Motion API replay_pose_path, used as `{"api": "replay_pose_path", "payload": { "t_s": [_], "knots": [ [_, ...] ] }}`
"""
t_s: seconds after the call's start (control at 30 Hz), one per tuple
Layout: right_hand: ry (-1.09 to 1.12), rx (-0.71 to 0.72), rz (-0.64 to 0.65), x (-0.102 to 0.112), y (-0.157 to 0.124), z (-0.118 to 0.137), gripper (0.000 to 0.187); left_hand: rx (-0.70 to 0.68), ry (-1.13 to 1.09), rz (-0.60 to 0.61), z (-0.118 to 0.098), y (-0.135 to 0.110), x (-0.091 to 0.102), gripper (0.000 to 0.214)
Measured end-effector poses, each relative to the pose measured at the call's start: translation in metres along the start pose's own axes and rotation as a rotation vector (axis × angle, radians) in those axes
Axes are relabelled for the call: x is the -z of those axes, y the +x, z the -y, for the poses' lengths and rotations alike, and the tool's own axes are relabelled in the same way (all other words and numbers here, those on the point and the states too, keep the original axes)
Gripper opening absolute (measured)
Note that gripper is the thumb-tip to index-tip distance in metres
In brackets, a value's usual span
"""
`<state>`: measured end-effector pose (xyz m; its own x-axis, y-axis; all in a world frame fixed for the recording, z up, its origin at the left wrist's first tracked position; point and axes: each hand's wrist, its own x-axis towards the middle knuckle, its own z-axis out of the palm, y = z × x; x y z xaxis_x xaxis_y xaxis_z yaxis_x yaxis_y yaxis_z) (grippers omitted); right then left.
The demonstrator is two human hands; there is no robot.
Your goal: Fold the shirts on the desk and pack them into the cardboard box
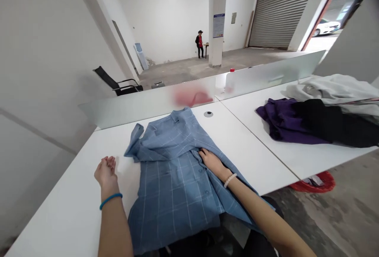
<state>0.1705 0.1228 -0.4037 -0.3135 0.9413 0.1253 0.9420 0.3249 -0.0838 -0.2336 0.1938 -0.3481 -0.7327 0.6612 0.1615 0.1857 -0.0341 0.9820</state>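
A blue checked shirt (171, 178) lies spread on the white table (74, 194), collar toward the far side, its hem hanging over the near edge. My right hand (211, 161), with a bead bracelet at the wrist, rests flat on the shirt's front by the button line, fingers stretched out. My left hand (106, 172), with a blue band on the wrist, hovers over the bare table just left of the shirt, fingers loosely curled and holding nothing. The shirt's left sleeve (135, 140) is bunched up ahead of that hand.
A pile of purple, black and grey clothes (319, 115) sits on the adjoining table at right. A frosted divider (148, 101) runs along the far edge. A red basket (316, 182) stands on the floor at right, a black chair (118, 83) behind the divider, a person far off.
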Motion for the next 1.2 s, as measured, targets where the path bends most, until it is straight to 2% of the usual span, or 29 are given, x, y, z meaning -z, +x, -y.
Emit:
{"api": "replay_pose_path", "payload": {
  "t_s": [0.07,0.13,0.3,0.4,0.5,0.57,0.67,0.8,0.9,0.97,1.07,1.13,1.2],
  "knots": [
    [0.006,0.003,-0.028,0.001,0.003,0.005,0.043,0.012,0.016,0.029,0.014,-0.009,0.016,0.016],
    [0.008,0.077,-0.061,0.008,0.010,0.014,0.045,-0.006,0.050,0.102,0.026,-0.022,0.013,0.019],
    [0.000,0.337,-0.053,0.028,0.038,0.063,0.033,-0.146,0.211,0.273,0.045,-0.054,-0.036,0.038],
    [-0.006,0.395,-0.058,0.025,0.055,0.101,0.043,-0.232,0.311,0.292,0.053,-0.065,-0.051,0.036],
    [0.014,0.343,-0.019,0.014,0.072,0.131,0.053,-0.276,0.365,0.280,0.057,-0.066,-0.046,0.034],
    [0.048,0.255,0.038,0.008,0.084,0.142,0.047,-0.307,0.400,0.252,0.058,-0.064,-0.039,0.037],
    [0.079,0.172,0.087,0.006,0.097,0.146,0.034,-0.371,0.468,0.238,0.061,-0.060,-0.031,0.044],
    [0.105,0.130,0.109,0.019,0.104,0.139,0.030,-0.421,0.532,0.266,0.066,-0.056,-0.029,0.049],
    [0.135,0.098,0.081,0.040,0.105,0.130,0.025,-0.418,0.549,0.258,0.067,-0.052,-0.027,0.042],
    [0.153,0.047,0.020,0.059,0.107,0.118,0.030,-0.399,0.549,0.214,0.066,-0.048,-0.022,0.036],
    [0.268,-0.089,-0.158,0.086,0.107,0.077,0.036,-0.370,0.536,0.092,0.061,-0.044,-0.013,0.037],
    [0.458,-0.241,-0.325,0.099,0.099,0.033,0.034,-0.374,0.526,0.047,0.059,-0.044,-0.011,0.041],
    [0.619,-0.439,-0.453,0.103,0.081,-0.017,0.035,-0.403,0.522,0.074,0.058,-0.045,-0.013,0.045]
  ]
}}
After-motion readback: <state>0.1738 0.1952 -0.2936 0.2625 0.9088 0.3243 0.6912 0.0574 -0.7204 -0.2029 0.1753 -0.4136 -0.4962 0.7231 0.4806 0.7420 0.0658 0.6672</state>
